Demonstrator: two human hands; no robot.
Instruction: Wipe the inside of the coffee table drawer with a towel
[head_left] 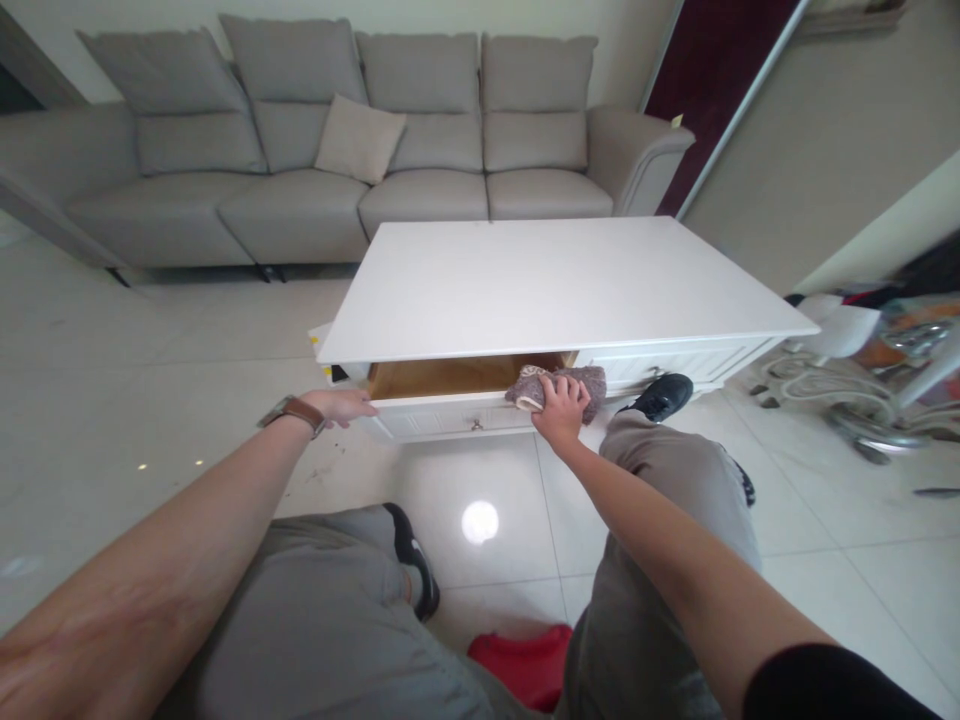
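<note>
A white coffee table (555,285) stands in front of me with its left drawer (427,420) pulled partly out. The drawer's wooden inside shows below the tabletop. At the drawer's left front corner, my left hand (341,407) grips its edge, the fingertips partly hidden. My right hand (561,408) is closed on a folded brown-grey cloth (592,390) with a pale edge. That cloth lies against the top of the drawer front at its right end. A small knob (477,425) sits midway along the drawer front.
A grey sofa (427,200) with a loose cushion (360,140) stands behind the table. Below me, something red (521,665) lies between my legs. On the right are a wheeled metal base (855,400) and piled items. My shoe (664,397) is beside the right drawer.
</note>
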